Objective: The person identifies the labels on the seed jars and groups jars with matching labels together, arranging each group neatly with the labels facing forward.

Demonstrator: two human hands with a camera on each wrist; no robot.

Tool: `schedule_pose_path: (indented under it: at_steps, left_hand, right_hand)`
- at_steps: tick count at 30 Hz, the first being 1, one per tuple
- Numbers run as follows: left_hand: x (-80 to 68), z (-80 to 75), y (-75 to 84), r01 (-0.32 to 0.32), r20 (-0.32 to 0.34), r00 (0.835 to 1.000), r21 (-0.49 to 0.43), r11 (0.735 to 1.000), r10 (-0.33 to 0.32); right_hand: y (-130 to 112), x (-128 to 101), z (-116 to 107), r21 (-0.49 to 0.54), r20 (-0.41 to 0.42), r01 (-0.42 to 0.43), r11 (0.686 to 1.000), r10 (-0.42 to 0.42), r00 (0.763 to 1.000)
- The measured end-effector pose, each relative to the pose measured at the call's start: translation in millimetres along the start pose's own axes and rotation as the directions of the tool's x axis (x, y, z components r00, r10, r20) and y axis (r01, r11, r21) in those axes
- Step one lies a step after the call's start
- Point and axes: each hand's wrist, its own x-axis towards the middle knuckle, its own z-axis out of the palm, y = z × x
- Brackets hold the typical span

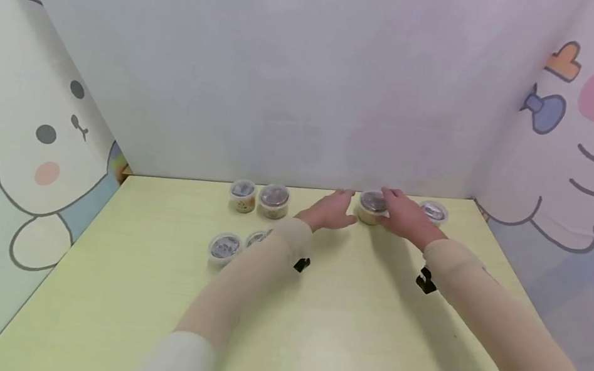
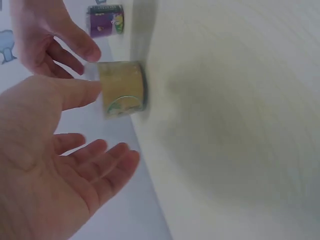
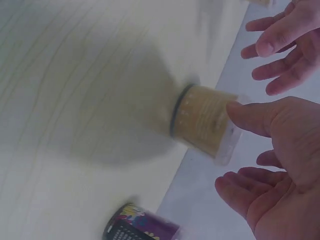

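At the back of the table stands a small round tub with a clear lid and yellowish sides. To its left, my left hand holds nothing; its fingers are loosely spread, as the left wrist view shows, with the thumb close to the tub. On the other side, my right hand has its thumb at the tub's lid edge in the right wrist view. Its other fingers are bent slightly and away from the tub; whether the thumb touches is unclear. Behind the right hand sits a purple tub, partly hidden in the head view.
Two lidded tubs, one beside another, stand back left. Nearer me are a third tub and one partly covered by my left sleeve. A pale curtain hangs along the yellow table's back edge.
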Motion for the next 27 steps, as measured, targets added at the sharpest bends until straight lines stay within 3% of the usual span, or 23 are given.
schedule_pose_path:
  at_steps: [5,9,16,27]
  left_hand:
    - [20.0,20.5,0.2,0.010,-0.088,0.996,-0.103,0.995,-0.020]
    - [29.0,34.6,-0.9,0.008,-0.115,0.993,-0.191,0.982,-0.031]
    - [36.3,43.8,0.2,-0.055,-0.154,0.988,-0.329,0.943,0.004]
    - [37.0,47.1,2.9,-0.019,-0.159,0.987,-0.229,0.973,-0.018]
  right_hand:
    - [12,5,11,0.063,-0.051,0.017,0.998,-0.014,0.999]
    - [17,7,19,0.085,-0.065,0.030,0.996,-0.024,0.998]
    - [24,11,26,0.152,-0.058,-0.007,0.988,0.016,0.998]
    - [26,16,32,0.080,-0.083,-0.046,0.996,0.053,0.995]
